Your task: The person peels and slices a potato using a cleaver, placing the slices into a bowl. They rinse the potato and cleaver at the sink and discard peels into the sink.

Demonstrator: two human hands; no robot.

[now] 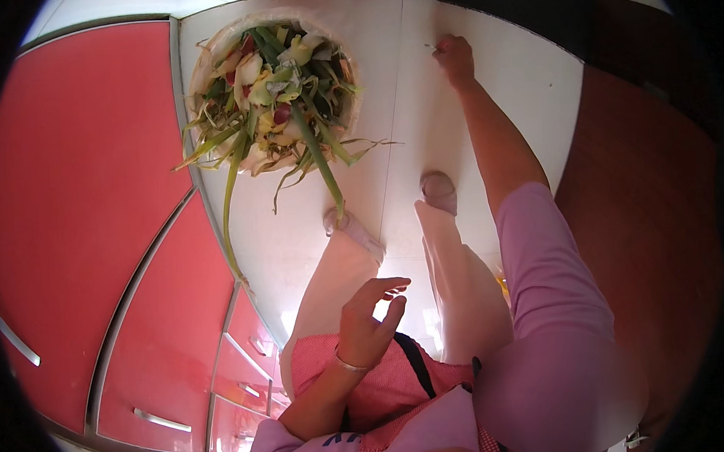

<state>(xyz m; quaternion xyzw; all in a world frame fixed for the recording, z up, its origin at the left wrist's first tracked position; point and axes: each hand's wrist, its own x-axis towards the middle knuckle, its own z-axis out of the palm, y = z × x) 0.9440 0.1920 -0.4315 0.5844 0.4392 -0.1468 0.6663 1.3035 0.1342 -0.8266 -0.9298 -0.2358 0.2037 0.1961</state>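
Observation:
My right hand (453, 58) is stretched far forward over the pale tiled floor, fingers closed on a small thin object (430, 46). Only a short pale tip of it shows, so its kind is unclear. In front of my red checked apron (381, 389), my left hand (371, 325) hangs with curved fingers and the thumb apart, holding nothing. It wears a bracelet at the wrist. Left of the right hand, a round bin (352, 114) with a plastic liner is heaped with vegetable scraps (277, 84). Long green onion leaves (316, 149) spill over its near rim.
Red glossy cabinets (87, 177) with metal handles line the left side. My shoes (438, 189) stand on the tiled floor (390, 182), close to the bin. A dark brown panel (640, 214) rises along the right. A dark mat or surface (510, 7) lies at the far right.

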